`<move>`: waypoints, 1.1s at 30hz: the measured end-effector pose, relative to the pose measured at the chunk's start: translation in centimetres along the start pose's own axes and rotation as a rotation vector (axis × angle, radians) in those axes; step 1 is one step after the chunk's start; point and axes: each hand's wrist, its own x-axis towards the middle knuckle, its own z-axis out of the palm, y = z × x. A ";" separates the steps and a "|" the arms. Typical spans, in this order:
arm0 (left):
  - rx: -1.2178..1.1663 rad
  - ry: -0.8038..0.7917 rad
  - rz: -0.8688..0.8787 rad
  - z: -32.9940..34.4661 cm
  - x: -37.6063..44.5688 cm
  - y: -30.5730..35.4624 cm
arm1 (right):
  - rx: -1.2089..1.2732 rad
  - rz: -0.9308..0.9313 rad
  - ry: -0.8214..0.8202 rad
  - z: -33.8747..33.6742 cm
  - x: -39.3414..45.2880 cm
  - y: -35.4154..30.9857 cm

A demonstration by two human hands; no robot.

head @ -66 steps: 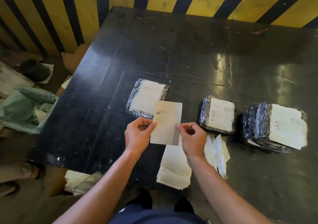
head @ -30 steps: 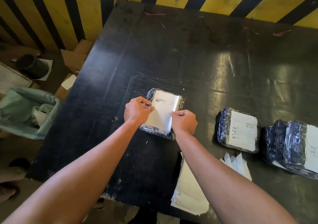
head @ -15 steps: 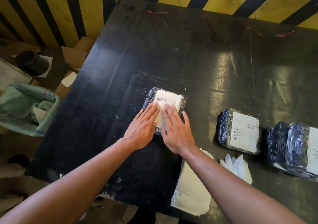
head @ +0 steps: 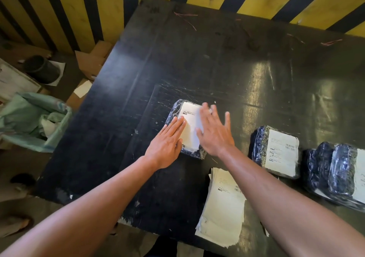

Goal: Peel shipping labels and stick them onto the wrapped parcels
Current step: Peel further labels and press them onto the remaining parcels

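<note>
Cream paper lies nearest: a stack of shipping labels sits at the near edge of the black table, partly under the right forearm, so there are more to peel. Just beyond it is the wrapped parcel being worked on, a dark bundle in clear film with a white label already laid on its top face. The left hand lies flat with fingers together, its fingertips on the label's left edge; the right hand is spread wide over the right part, blurred, so whether it presses or hovers I cannot tell. Neither hand grips anything — both are flat and empty.

To the right, well apart from this one, a second parcel carries its label, and further right a pile of parcels at the frame edge shows at least one labelled face; the rest of the pile is cut off.

Judging by this, the current label looks stuck and is being smoothed down — every parcel in view whose top shows has a label. What remains depends on parcels outside the frame, which the thick label stack suggests exist.
</note>
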 end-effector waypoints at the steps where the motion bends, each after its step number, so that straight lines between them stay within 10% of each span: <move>1: -0.004 0.000 0.000 -0.1 0.0 0.1 | -0.018 -0.083 -0.016 0.1 -0.4 -0.9; 11: -0.022 -0.021 0.000 -0.8 0.0 0.1 | -0.020 0.117 0.027 2.0 -3.9 -0.4; 33: -0.005 -0.127 0.000 -1.6 0.2 0.1 | 0.051 -0.110 0.001 6.3 -11.2 -5.8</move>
